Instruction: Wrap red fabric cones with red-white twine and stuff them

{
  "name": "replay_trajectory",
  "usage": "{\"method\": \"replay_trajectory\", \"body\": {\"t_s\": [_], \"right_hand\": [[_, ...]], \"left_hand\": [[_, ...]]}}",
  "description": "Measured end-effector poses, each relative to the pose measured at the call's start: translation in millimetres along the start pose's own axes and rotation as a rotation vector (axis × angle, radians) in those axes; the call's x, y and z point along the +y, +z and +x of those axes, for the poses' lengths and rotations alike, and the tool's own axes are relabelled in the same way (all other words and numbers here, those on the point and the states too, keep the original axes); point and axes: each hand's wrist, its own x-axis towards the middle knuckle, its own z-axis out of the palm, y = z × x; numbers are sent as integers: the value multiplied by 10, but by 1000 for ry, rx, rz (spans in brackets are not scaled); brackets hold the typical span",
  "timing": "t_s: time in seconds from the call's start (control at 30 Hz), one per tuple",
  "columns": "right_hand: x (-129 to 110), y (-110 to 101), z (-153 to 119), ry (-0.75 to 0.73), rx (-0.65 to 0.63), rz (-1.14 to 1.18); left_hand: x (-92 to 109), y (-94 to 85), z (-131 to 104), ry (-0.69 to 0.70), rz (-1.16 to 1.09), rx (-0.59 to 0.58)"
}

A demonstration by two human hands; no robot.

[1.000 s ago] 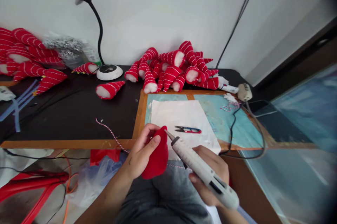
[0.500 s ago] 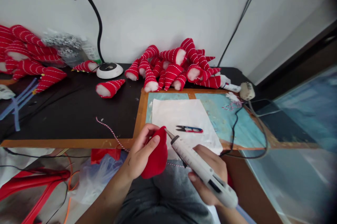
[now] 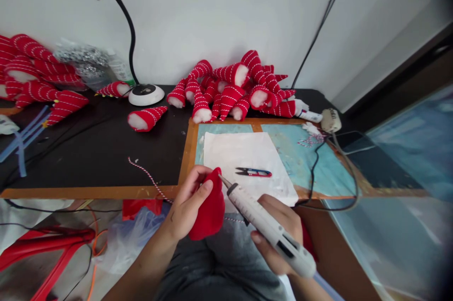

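Note:
Pinched between the thumb and fingers of my left hand [image 3: 189, 204] is a red felt piece [image 3: 210, 213], held above my lap at the table's front edge. My right hand [image 3: 281, 230] wraps round a white hot glue gun [image 3: 267, 225], whose metal tip meets or nearly touches the upper edge of the felt. A red-and-white twisted cord [image 3: 150, 176] trails from the table behind my left hand and shows again to the right of the felt. Just beyond the glue gun, thread snips [image 3: 253, 172] lie on a white sheet of paper [image 3: 230, 147].
Stuffed red striped cones [image 3: 231, 98] are piled against the wall, with more cones [image 3: 38, 70] at the far left. A lamp [image 3: 146, 95] stands behind a single cone [image 3: 146, 118]. Glue sticks [image 3: 24, 138] lie at left. A power block [image 3: 331, 120] and cables sit at right.
Very little differs. The whole view has shifted slightly, and both hands keep the felt and the glue gun in nearly the same pose, with the tip still at the felt's edge.

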Motion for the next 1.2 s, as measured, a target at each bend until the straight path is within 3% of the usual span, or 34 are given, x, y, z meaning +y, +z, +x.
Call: {"method": "replay_trajectory", "body": {"t_s": [1.2], "right_hand": [[-10, -29, 0, 14, -14, 1]], "left_hand": [[-7, 27, 19, -12, -23, 37]]}}
